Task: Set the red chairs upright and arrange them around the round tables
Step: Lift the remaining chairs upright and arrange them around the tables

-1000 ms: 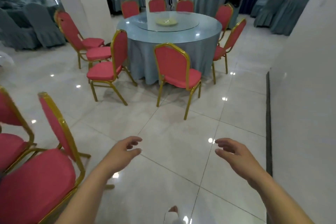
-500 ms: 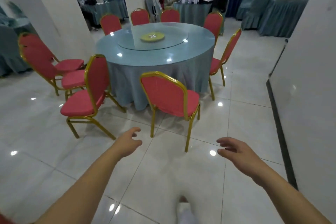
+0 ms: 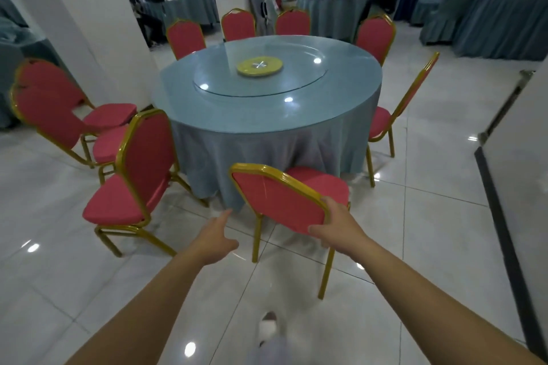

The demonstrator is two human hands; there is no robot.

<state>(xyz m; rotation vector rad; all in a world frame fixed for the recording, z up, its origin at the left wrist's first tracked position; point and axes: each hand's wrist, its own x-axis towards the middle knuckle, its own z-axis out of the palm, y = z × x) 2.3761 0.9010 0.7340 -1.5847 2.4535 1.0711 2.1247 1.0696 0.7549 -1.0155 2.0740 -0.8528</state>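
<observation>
Glossy white floor tiles (image 3: 142,299) fill the foreground on your side of the round table (image 3: 267,139). Your right hand (image 3: 335,228) grasps the nearest red chair (image 3: 278,204) at the right end of its backrest, with the thumb over the gold frame and the fingers curled behind the pad. Your left hand (image 3: 218,238) is released, fingers extended, close to the backrest's left end but apart from it. The backrest's long axis runs left to right across your reach. Its right end is angled toward you, so the right hand is the nearer one and the left must reach forward to the free end. This chair stands upright on four gold legs, facing the table, with its seat just beside the blue tablecloth. It probably needs squaring rather than lifting. Left of the table, a second red chair (image 3: 142,163) stands upright with its backrest toward the table and its seat pointing away. Two crowded chairs (image 3: 59,109) stand beyond it. Five far red chairs (image 3: 238,25) ring the table's right and far sides.
</observation>
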